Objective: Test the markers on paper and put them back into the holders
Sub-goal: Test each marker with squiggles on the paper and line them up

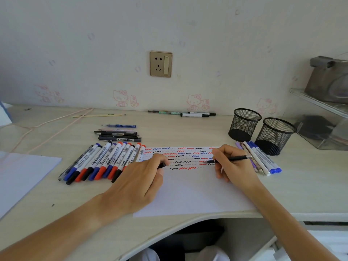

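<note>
A white paper sheet [188, 194] lies at the desk's front, its top rows full of red, blue and black squiggles. My right hand [233, 166] grips a thin black pen [231, 159] with its tip on the paper near the right end of the squiggles. My left hand [139, 178] rests on the sheet's left edge and holds a small black cap [162, 165] in its fingers. Several capped markers [105, 161] lie in a row left of the paper. Two black mesh holders [244, 125] [275, 136] stand at the right, with nothing seen inside.
A few pens and markers [261, 159] lie beside the right holder. More pens [118, 135] sit behind the marker row, and others [195, 113] rest along the wall. Another sheet [22, 174] lies far left, pink cables [47, 125] cross the back left, and a clear shelf [323, 117] stands right.
</note>
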